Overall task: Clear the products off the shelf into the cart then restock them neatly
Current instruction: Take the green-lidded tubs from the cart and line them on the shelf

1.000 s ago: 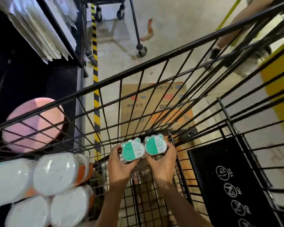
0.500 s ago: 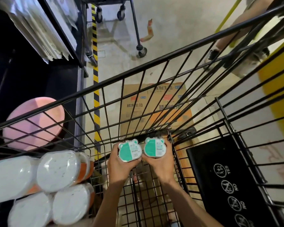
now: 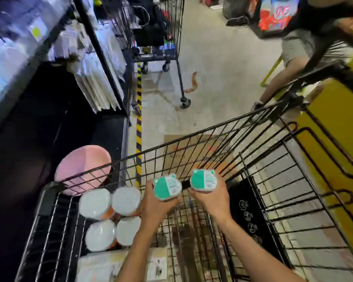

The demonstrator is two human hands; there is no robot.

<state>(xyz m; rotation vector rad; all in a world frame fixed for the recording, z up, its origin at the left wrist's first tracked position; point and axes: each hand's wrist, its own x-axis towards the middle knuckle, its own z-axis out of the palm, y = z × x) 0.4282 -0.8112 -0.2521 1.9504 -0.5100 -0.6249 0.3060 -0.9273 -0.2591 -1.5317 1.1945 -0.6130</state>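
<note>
My left hand (image 3: 158, 208) grips a small round green-and-white container with bear ears (image 3: 167, 187). My right hand (image 3: 211, 198) grips a second container of the same kind (image 3: 203, 180). Both are held apart above the inside of the black wire cart (image 3: 192, 147). Several white-lidded orange tubs (image 3: 110, 216) lie stacked in the cart's left side. The dark shelf (image 3: 49, 119) stands to the left, with a pink round plate (image 3: 83, 169) on its low level.
White packets (image 3: 98, 84) hang on the shelf above. A second cart (image 3: 157, 37) stands ahead in the aisle. Another person (image 3: 298, 58) is at the right, by a yellow wall (image 3: 334, 110). A flat cardboard box (image 3: 192, 151) lies on the floor beyond the cart.
Both hands have risen out of the cart's bottom with the two containers and moved apart. The view has lifted and now shows the aisle ahead.
</note>
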